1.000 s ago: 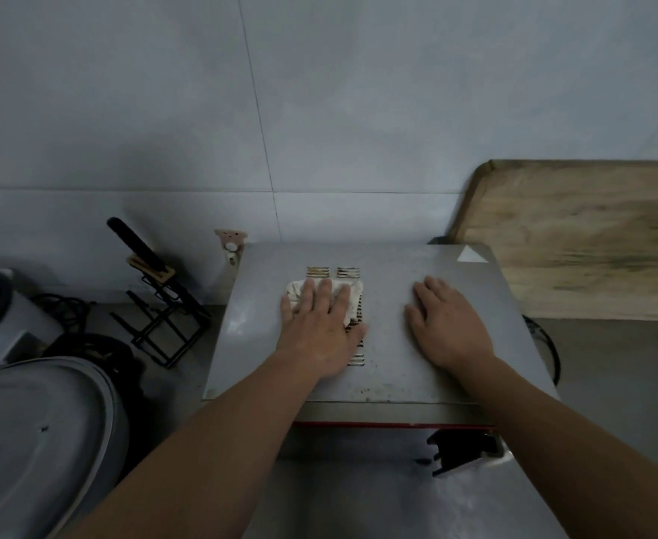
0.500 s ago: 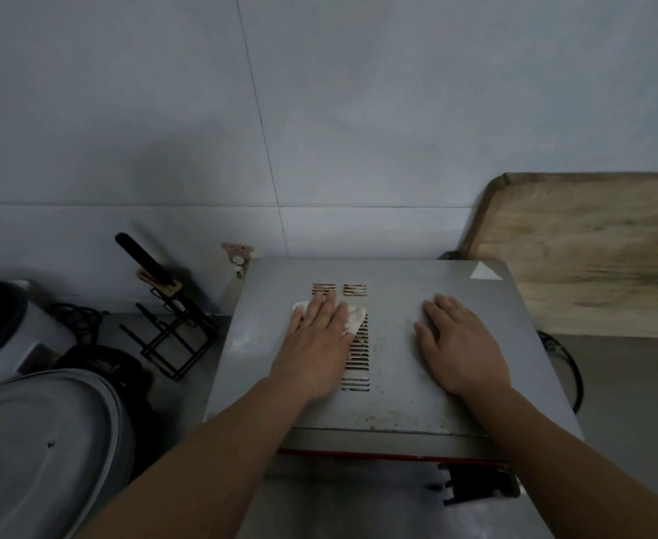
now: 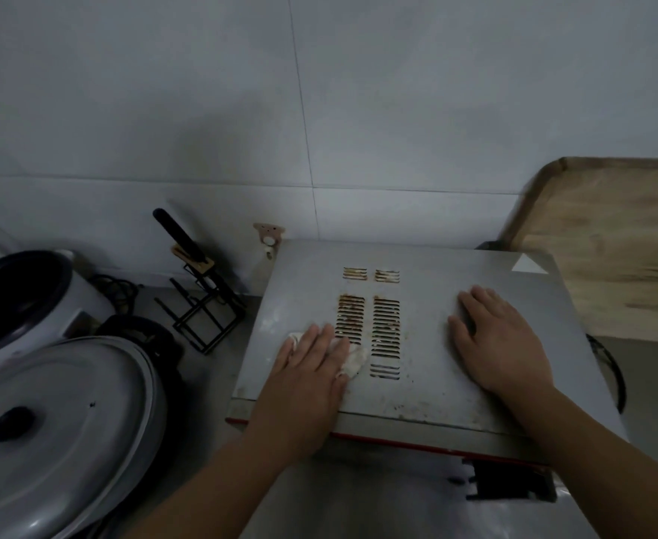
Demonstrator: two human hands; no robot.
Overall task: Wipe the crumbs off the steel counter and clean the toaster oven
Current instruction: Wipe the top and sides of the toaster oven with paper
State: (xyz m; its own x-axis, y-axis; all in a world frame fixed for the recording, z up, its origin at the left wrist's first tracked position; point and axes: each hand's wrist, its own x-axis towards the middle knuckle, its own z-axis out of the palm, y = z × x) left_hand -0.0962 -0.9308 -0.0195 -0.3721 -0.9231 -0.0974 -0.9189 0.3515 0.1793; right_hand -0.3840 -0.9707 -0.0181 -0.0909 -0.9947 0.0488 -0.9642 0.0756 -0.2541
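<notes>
I see a boxy toaster oven (image 3: 455,344) standing on a dull steel counter (image 3: 358,507), its back toward a pale tiled wall (image 3: 319,110), its long axis running left to right. Its flat grey metal top is speckled with brown grime and has rust-stained slotted vents (image 3: 370,324). The left hand (image 3: 308,371) lies flat, fingers together, pressing a crumpled white cloth (image 3: 352,359) onto the top, left of the vents. Half a second ago that hand and cloth were farther back, by the small upper slots; they have slid toward the front edge. The right hand (image 3: 502,344) rests flat with fingers spread on the right side, as before. At left sit a round metal lid (image 3: 59,429) and a black wire rack (image 3: 206,317); a worn wooden board (image 3: 611,247) leans at right.
</notes>
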